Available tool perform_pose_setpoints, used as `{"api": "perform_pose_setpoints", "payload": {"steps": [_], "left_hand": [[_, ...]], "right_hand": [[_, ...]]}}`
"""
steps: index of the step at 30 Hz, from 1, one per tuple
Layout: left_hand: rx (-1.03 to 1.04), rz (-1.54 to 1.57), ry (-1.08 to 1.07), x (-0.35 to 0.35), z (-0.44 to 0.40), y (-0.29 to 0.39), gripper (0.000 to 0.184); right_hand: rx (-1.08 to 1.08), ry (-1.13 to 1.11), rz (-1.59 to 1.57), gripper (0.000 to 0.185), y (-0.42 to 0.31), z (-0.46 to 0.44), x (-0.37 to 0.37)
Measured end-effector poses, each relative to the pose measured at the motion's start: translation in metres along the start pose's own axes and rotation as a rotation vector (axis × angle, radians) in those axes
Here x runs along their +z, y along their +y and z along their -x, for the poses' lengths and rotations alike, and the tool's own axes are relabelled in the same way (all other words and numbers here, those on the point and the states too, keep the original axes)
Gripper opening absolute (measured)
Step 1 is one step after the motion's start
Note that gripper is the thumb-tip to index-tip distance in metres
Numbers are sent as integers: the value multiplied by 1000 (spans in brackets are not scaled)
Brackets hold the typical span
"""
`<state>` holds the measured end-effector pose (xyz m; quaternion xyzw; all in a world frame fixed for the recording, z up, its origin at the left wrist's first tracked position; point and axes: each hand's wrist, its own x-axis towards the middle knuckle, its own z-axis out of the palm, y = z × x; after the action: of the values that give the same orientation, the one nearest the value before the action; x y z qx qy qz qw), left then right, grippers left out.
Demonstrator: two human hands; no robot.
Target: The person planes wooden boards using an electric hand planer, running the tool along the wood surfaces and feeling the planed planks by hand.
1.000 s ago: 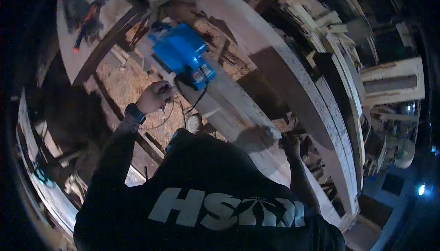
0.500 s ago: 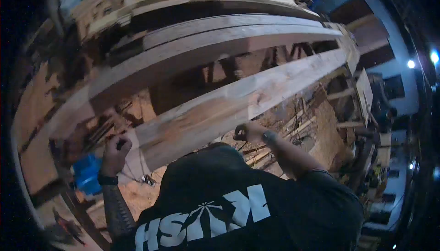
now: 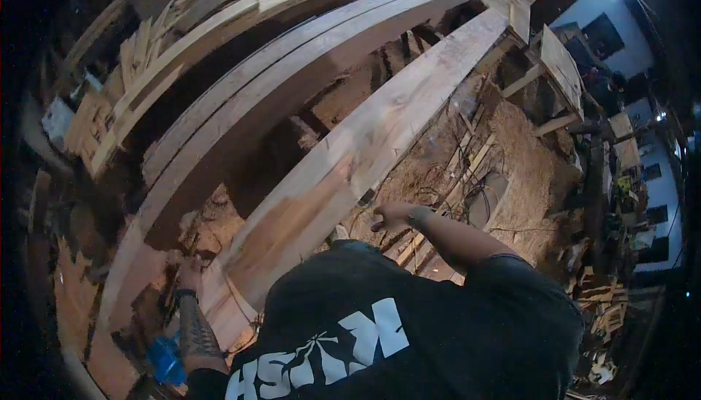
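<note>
A long pale wooden plank (image 3: 350, 144) runs from lower left to upper right in front of me, with a darker reddish-brown patch on its near part. My right hand (image 3: 394, 214), wearing a watch, is just off the plank's near edge, its fingers curled in. Whatever it may hold is too small to make out. A small dark piece (image 3: 367, 196) sits at that edge close by. By the plank's left end is my left hand (image 3: 190, 274), with a dark band on the wrist. Shadow and blur hide its fingers.
Further long boards (image 3: 241, 112) lie beyond the plank, with a dark gap between. Sawdust (image 3: 540, 144), loose strips (image 3: 467, 148) and black cord (image 3: 478, 185) cover the floor at right. A blue object (image 3: 166, 360) is at lower left. A wooden bench (image 3: 558, 71) stands at far right.
My view has turned, so the planks now slant more steeply. My left hand has gone lower in the picture and into shadow. The right hand stays near the plank's edge, still curled.
</note>
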<state>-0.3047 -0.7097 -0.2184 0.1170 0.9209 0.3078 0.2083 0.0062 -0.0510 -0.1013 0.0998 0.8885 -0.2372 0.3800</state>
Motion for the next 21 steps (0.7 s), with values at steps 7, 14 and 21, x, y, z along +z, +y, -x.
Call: {"api": "perform_pose_setpoints", "payload": {"steps": [7,14,21], "left_hand": [[-150,-99,-83,-10,-7,16,55],[-165,-109,-97,-21,-21,13,55],[-206,-134,-103,-15,-28,11,56]], "right_hand": [[-116,0,-80,51,0,-13,-43],[-348,317,-66,55,-61,-44,-70],[-488,678,100,54,-190,-167,-68]]}}
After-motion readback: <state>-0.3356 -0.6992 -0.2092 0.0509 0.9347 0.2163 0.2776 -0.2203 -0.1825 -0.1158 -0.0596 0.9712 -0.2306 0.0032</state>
